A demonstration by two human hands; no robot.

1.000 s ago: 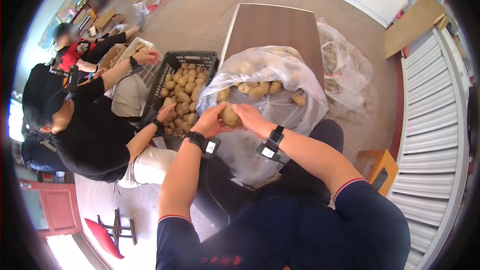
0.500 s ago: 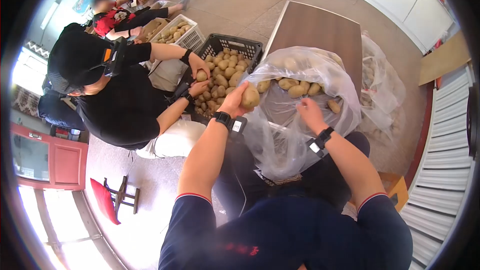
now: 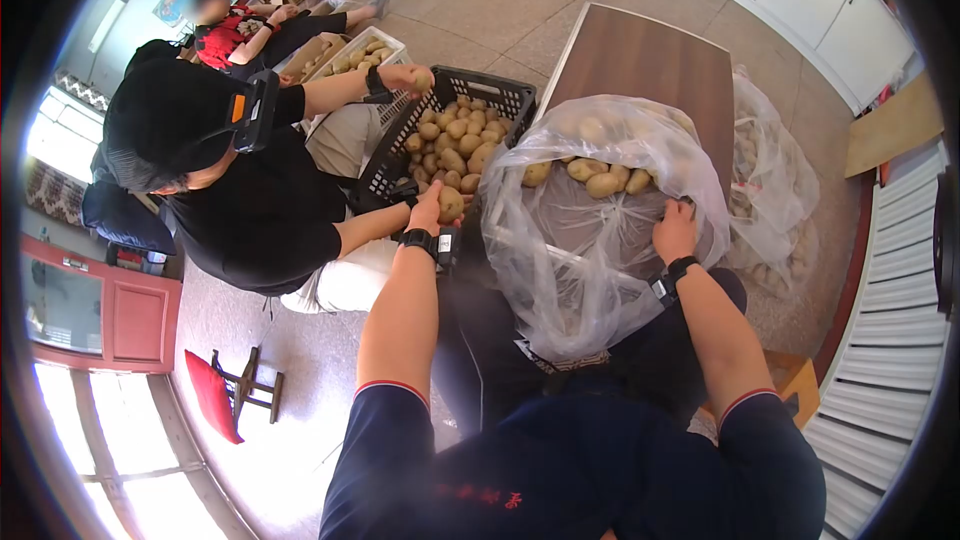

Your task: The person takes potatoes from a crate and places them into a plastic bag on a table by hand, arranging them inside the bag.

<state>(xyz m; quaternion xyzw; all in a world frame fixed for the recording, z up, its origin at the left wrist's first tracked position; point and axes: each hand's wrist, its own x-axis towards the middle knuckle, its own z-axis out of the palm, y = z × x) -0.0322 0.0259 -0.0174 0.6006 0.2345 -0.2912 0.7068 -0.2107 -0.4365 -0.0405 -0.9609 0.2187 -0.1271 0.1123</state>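
My left hand [image 3: 430, 208] is closed on a potato [image 3: 450, 204] at the near edge of the black crate [image 3: 518, 98], which holds many potatoes [image 3: 468, 143]. On the low brown table [image 3: 650, 48] lies a clear plastic bag [image 3: 560, 290], its mouth toward me, with several potatoes [image 3: 603, 184] inside. At the right side of the bag's opening is my right hand [image 3: 677, 225], its fingers bent at a potato or the plastic; what they hold is hidden.
A co-worker in black [image 3: 240, 210] sits at the left, one hand holding a potato [image 3: 422, 80] above the crate. Behind are a white crate [image 3: 392, 52] and another seated person [image 3: 235, 35]. A second bag [image 3: 770, 180] lies right of the table. A red stool [image 3: 212, 395] stands lower left.
My left hand has moved left with its potato, from the bag to the crate. My right hand has moved right, where a loose potato lay. The co-worker's hand has moved up and away with a potato.
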